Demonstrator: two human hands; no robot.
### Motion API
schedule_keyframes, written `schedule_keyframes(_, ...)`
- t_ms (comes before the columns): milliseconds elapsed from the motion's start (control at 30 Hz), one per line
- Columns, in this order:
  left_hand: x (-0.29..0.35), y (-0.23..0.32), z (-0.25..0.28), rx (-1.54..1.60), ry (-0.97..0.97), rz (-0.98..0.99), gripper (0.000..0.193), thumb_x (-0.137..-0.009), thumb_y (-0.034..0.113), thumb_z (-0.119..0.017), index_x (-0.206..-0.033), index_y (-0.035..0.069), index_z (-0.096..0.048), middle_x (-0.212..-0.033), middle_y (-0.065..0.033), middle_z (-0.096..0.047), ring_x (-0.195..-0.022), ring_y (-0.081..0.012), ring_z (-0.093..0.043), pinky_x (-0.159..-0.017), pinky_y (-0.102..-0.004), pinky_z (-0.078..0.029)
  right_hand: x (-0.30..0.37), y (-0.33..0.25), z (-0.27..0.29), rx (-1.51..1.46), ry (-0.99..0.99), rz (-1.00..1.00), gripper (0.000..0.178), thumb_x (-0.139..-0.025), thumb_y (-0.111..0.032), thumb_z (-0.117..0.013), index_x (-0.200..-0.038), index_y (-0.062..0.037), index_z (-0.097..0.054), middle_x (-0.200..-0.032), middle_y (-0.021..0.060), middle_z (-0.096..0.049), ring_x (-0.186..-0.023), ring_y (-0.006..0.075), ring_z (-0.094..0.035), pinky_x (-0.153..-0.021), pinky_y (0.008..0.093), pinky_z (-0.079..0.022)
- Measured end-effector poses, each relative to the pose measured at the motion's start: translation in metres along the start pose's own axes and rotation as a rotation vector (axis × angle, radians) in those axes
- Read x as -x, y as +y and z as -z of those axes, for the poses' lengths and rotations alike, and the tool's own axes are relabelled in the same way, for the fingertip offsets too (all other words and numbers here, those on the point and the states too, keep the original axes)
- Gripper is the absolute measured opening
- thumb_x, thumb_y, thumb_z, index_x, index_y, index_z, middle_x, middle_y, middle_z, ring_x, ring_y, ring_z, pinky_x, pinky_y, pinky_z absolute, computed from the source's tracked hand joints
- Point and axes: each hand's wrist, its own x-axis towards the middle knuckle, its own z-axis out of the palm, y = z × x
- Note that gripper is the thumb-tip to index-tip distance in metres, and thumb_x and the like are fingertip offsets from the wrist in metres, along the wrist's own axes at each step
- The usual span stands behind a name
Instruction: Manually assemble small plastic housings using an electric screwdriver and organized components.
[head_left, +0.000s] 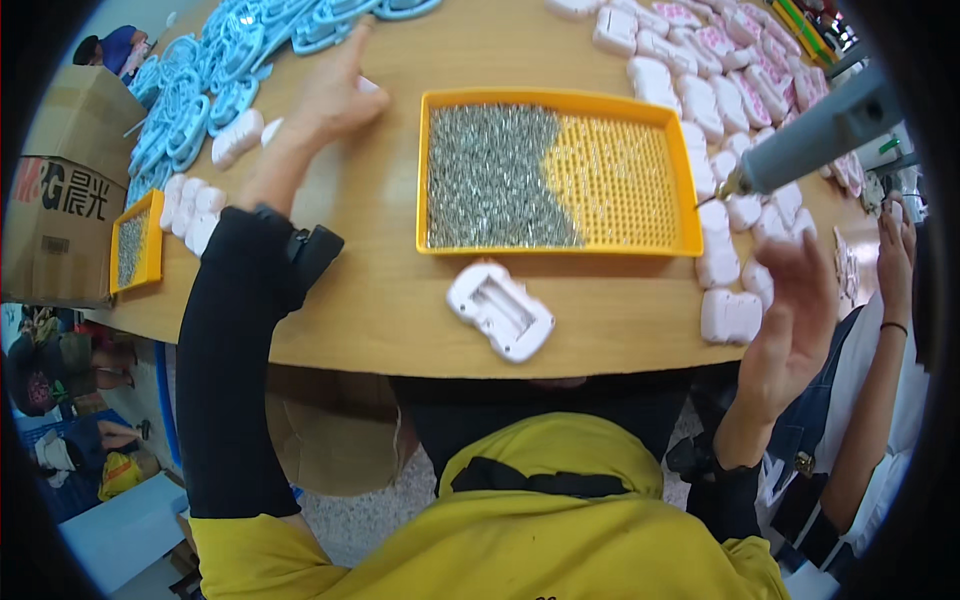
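Observation:
My left hand (pixel 338 98) reaches over the far left of the table, index finger stretched toward a heap of light blue plastic pieces (pixel 225 60). A small white piece (pixel 368 86) shows beside its thumb; whether they touch I cannot tell. At the right table edge my right hand (pixel 793 315) is raised, somewhat blurred, fingers apart with nothing in them, beside several white plastic casings (pixel 730 316). One white casing (pixel 502 312) with an open, hollow compartment lies tilted near the front edge. Behind it sits a yellow tray (pixel 560 251) partly filled with small metal screws.
A grey electric screwdriver (pixel 815 140) hangs over the right side, bit pointing at the tray's edge. Pinkish-white casings (pixel 715 45) pile up at the far right. Left stand a smaller yellow tray (pixel 150 275) and a cardboard box (pixel 65 230). Another person's arm (pixel 870 430) is at right.

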Motion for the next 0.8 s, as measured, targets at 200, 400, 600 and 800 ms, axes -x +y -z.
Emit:
schedule_keyframes(200,0.163,0.138,0.018,0.169,0.152,-0.126,0.091,-0.072,0.008,-0.070,-0.150,0.001,-0.024,-0.104,-0.0172,-0.062,-0.089,-0.0291,-0.061,-0.079,-0.0402,-0.049,0.041,-0.003,-0.030,0.120,-0.547,0.082,0.043,-0.070,-0.009,-0.078,-0.109,0.0009,-0.065,-0.093,0.0156,-0.066,-0.082,0.0304,-0.063,-0.073,0.0368,-0.051)
schedule_keyframes(400,0.213,0.195,-0.031,0.232,0.208,-0.097,0.095,-0.069,-0.001,-0.070,-0.151,-0.002,-0.022,-0.106,-0.0184,-0.058,-0.088,-0.0335,-0.053,-0.082,-0.0425,-0.046,0.053,-0.009,-0.067,0.149,-0.657,0.154,0.050,-0.069,-0.014,-0.079,-0.114,-0.0005,-0.061,-0.109,0.0145,-0.060,-0.098,0.0328,-0.058,-0.084,0.0415,-0.047)
schedule_keyframes(600,0.221,0.191,-0.053,0.295,0.339,-0.053,0.090,-0.072,0.001,-0.072,-0.149,-0.003,-0.026,-0.108,-0.0183,-0.060,-0.100,-0.0335,-0.053,-0.085,-0.0410,-0.046,0.058,-0.005,-0.074,0.219,-0.659,0.202,0.053,-0.069,-0.016,-0.078,-0.117,-0.0027,-0.059,-0.109,0.0116,-0.059,-0.102,0.0317,-0.054,-0.088,0.0429,-0.043)
schedule_keyframes(800,0.227,0.186,-0.059,0.339,0.407,-0.002,0.087,-0.071,0.006,-0.081,-0.144,-0.003,-0.034,-0.116,-0.0162,-0.062,-0.105,-0.0306,-0.057,-0.088,-0.0388,-0.048,0.058,-0.002,-0.075,0.219,-0.650,0.235,0.047,-0.071,-0.015,-0.076,-0.116,-0.0085,-0.064,-0.105,0.0075,-0.059,-0.101,0.0286,-0.055,-0.086,0.0425,-0.042)
